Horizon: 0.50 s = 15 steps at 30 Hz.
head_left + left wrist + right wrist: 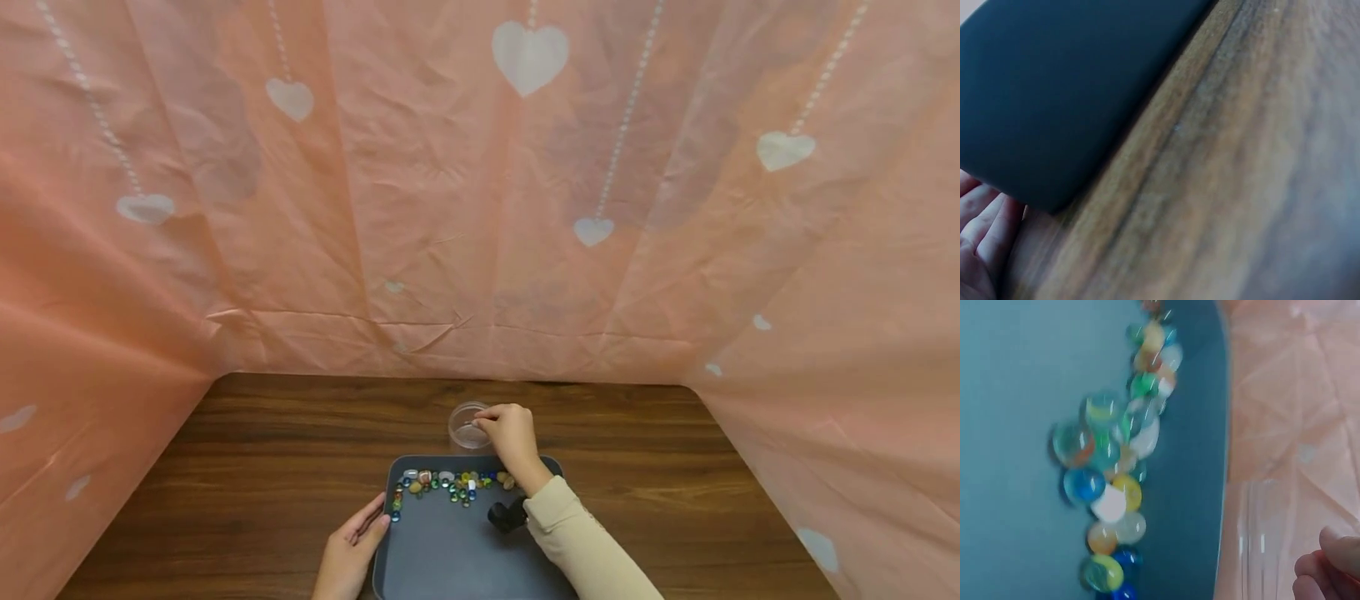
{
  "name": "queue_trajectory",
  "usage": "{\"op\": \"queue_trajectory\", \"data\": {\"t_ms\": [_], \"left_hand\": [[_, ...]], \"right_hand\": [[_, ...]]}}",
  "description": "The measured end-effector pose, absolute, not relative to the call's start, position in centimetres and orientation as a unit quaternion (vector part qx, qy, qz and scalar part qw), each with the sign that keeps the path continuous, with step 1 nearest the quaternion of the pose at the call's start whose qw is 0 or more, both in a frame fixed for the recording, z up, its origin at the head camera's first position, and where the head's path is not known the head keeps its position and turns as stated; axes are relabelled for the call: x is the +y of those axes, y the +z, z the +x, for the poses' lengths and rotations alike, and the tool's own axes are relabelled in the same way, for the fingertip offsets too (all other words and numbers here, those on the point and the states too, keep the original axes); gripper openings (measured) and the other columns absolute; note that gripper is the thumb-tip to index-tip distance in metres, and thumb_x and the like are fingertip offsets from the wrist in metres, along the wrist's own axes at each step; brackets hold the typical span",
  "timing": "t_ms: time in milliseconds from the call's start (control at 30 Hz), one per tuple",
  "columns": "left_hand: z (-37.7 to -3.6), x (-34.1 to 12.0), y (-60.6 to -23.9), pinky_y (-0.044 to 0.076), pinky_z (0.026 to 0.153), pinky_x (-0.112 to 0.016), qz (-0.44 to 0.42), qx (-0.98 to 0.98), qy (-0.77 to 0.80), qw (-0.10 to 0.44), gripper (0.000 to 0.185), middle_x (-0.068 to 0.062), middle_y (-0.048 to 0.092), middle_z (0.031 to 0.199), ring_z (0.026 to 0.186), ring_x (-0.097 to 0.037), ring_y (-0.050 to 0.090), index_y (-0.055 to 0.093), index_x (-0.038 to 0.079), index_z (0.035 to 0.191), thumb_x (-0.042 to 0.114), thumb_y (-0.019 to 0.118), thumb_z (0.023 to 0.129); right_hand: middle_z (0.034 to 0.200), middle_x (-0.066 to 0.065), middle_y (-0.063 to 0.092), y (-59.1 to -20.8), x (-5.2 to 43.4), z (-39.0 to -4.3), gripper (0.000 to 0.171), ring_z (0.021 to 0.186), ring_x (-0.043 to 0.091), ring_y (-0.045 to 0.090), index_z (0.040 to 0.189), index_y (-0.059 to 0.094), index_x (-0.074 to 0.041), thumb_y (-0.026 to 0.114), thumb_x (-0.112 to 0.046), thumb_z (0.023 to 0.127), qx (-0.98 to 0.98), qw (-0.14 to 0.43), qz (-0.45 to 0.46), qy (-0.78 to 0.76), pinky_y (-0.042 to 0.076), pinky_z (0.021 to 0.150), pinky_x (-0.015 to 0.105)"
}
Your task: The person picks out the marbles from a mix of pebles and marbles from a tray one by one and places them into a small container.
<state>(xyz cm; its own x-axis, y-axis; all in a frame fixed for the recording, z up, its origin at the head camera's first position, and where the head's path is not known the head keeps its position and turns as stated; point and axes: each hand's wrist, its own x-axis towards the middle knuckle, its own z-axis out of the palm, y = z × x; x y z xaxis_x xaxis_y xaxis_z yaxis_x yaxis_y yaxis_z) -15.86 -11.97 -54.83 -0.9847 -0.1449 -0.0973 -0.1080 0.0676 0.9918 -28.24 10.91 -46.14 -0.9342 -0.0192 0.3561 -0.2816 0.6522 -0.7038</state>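
Observation:
A dark grey tray (472, 554) lies tilted, its far end holding several glass marbles and pebbles (450, 483) along the wall. My left hand (352, 542) grips the tray's left side, thumb at the rim and fingers along the outside; in the left wrist view the fingers (991, 225) lie against its corner. Beyond the tray stands a clear round jar (470, 427), its mouth facing up. Over its right edge my right hand (512, 433) bends down, thumb and fingertips drawn together. I cannot tell whether anything small sits between those fingertips.
A brown wooden table (300, 433) carries the tray and jar. Peach cloth (465, 208) with white hearts hangs behind and on both sides. A black wrist camera (507, 517) on the right wrist overhangs the tray.

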Motion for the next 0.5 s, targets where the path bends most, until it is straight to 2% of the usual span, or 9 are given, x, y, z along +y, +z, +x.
{"op": "queue_trajectory", "data": {"t_ms": [200,400,433,500], "left_hand": [[-15.4,-12.2,-54.8,0.047,0.085,-0.005,0.091,-0.731,-0.676,0.01,0.049,-0.024,0.057,0.139,0.102,0.016,0.055,0.055,-0.004,0.138,0.021,0.066,0.097],[-15.3,-12.0,-54.4,0.049,0.087,-0.006,0.085,-0.738,-0.669,0.021,0.05,-0.022,0.06,0.137,0.102,0.015,0.057,0.056,-0.003,0.137,0.024,0.066,0.096],[-15.3,-12.0,-54.4,0.049,0.087,-0.006,0.082,-0.738,-0.669,0.023,0.049,-0.023,0.06,0.137,0.102,0.015,0.057,0.056,-0.004,0.137,0.023,0.066,0.096],[-15.3,-11.9,-54.4,0.049,0.087,-0.006,0.079,-0.737,-0.671,0.023,0.049,-0.023,0.059,0.137,0.102,0.016,0.057,0.056,-0.004,0.137,0.022,0.066,0.097]], "right_hand": [[0.087,0.013,0.078,-46.7,11.6,-25.7,0.016,0.077,0.02,0.073,0.091,0.08,0.0,0.082,-0.013,0.081,-0.857,0.156,0.049,0.489,0.056,0.061,0.017],[0.091,0.015,0.077,-47.5,12.3,-24.3,0.016,0.053,0.018,0.062,0.093,0.079,-0.002,0.082,-0.012,0.081,-0.831,0.121,0.03,0.542,0.048,0.042,0.02],[0.091,0.015,0.077,-47.7,12.3,-24.1,0.015,0.051,0.017,0.059,0.092,0.08,-0.002,0.082,-0.012,0.081,-0.828,0.116,0.028,0.547,0.046,0.04,0.02],[0.091,0.013,0.077,-48.1,12.3,-23.8,0.013,0.055,0.012,0.06,0.09,0.08,-0.004,0.082,-0.011,0.08,-0.83,0.114,0.03,0.545,0.048,0.046,0.018]]}}
